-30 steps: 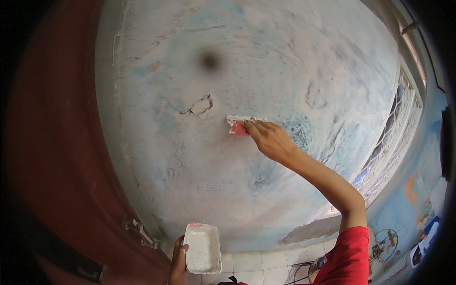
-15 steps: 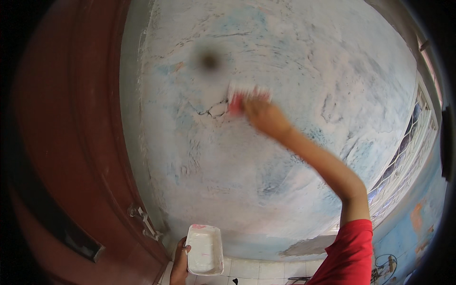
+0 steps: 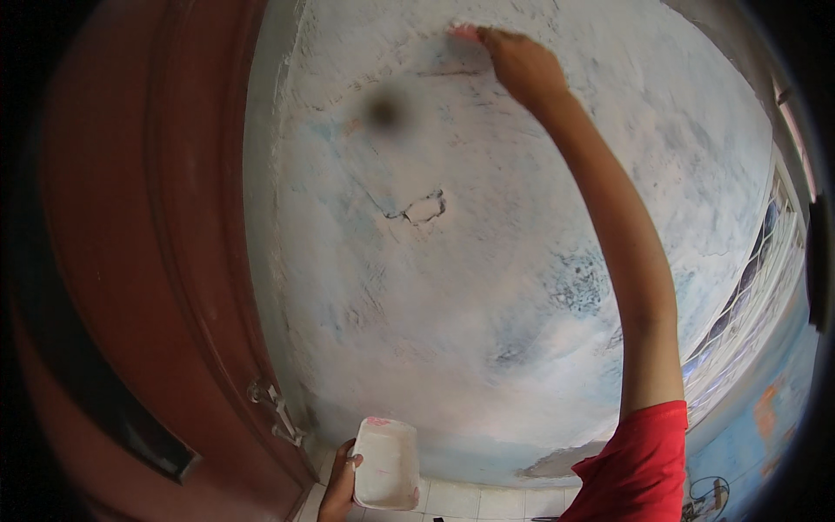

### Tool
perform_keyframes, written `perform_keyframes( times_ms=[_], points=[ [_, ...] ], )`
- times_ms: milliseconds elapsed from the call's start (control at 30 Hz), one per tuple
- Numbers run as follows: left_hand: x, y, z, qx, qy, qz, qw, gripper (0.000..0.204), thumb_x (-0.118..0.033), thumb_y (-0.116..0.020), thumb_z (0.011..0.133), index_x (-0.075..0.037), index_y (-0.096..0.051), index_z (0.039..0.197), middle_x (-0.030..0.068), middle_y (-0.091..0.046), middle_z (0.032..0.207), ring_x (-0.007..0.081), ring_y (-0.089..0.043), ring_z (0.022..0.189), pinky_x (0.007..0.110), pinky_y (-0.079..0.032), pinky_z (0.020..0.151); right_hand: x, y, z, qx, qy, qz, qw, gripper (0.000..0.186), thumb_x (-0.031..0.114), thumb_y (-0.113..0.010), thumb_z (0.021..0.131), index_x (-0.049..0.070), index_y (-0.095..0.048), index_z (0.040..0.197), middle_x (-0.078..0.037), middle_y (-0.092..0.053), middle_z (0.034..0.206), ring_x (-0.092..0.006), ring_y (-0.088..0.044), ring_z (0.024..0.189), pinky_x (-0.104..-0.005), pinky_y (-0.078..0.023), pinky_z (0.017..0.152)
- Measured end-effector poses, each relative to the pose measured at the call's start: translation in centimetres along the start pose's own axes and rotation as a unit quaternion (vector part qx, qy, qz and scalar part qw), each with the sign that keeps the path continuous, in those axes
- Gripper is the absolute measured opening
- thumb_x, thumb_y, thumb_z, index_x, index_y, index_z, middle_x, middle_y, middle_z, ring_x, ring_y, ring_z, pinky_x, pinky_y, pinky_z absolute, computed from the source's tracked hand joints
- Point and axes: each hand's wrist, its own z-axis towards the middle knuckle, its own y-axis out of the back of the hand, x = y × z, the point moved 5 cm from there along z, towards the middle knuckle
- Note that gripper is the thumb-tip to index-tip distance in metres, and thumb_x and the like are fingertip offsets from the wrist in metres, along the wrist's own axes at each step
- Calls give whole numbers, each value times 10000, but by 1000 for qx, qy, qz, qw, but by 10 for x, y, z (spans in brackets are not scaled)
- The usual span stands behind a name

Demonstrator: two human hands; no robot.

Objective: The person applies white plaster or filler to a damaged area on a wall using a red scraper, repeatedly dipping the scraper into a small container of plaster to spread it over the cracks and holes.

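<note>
High on the patchy white and pale-blue wall [image 3: 522,261], my right hand [image 3: 526,71] is closed around a red, white-smeared flat spreader [image 3: 464,33]. The tool lies against the wall, mostly hidden by the fingers and small in view. Low down, my left hand [image 3: 342,483] grips the left side of a shallow white rectangular tray [image 3: 387,465]. Its thumb rests over the rim. The tray is tilted toward me, with a whitish coating inside and pink marks along its edge. A dark-edged crack [image 3: 424,209] shows in the wall below my right hand.
At the left stands a brown-red door [image 3: 113,217] with a metal handle [image 3: 274,409]. A window with a white grille [image 3: 748,287] is on the right. White floor tiles [image 3: 496,503] and a dark coiled cable [image 3: 709,498] lie at the bottom. A dark blurry spot covers part of the view.
My right hand has moved up the wall with the spreader, from beside the crack to near the top, its arm straightening. My left hand still holds the tray; the view has shifted slightly.
</note>
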Motion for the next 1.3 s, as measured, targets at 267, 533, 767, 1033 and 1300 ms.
perform_keyframes(
  times_ms=[267,533,767,1033,1300],
  points=[
    [-65,38,11,27,22,73,997,651,-246,-560,873,-26,-366,1455,169,-489,1349,281,-479,1227,388,-387,1039,153,-36,-183,17,156,42,987,363,38,-555,874,24,-595,1235,-192,-677,1133,-296,-696,918,-371,-580,759],
    [-99,66,23,55,29,102,993,647,-209,-560,865,-20,-366,1453,167,-533,1282,259,-519,1173,361,-409,1007,29,12,-8,-55,-76,13,996,340,129,-437,984,118,-613,1274,-139,-678,1174,-336,-666,1019,-440,-542,859],
    [-101,82,19,68,28,102,992,657,-237,-574,862,-4,-370,1442,158,-561,1239,229,-540,1126,342,-421,981,100,-44,-126,82,49,10,995,468,57,-535,878,91,-551,1344,-151,-662,1195,-307,-678,986,-415,-561,831],
    [-105,81,22,73,30,78,994,652,-227,-577,853,-3,-380,1434,153,-551,1255,234,-541,1125,343,-425,976,107,-19,-131,34,-1,60,998,459,-54,-543,841,95,-609,1270,-130,-678,1184,-292,-667,1058,-379,-561,871],
    [-115,75,21,86,16,40,995,673,-256,-580,848,1,-374,1435,164,-527,1299,250,-512,1209,372,-400,1039,27,-7,-103,45,-89,-50,994,406,8,-508,894,107,-618,1272,-158,-689,1133,-324,-672,992,-409,-554,827]
  ],
)
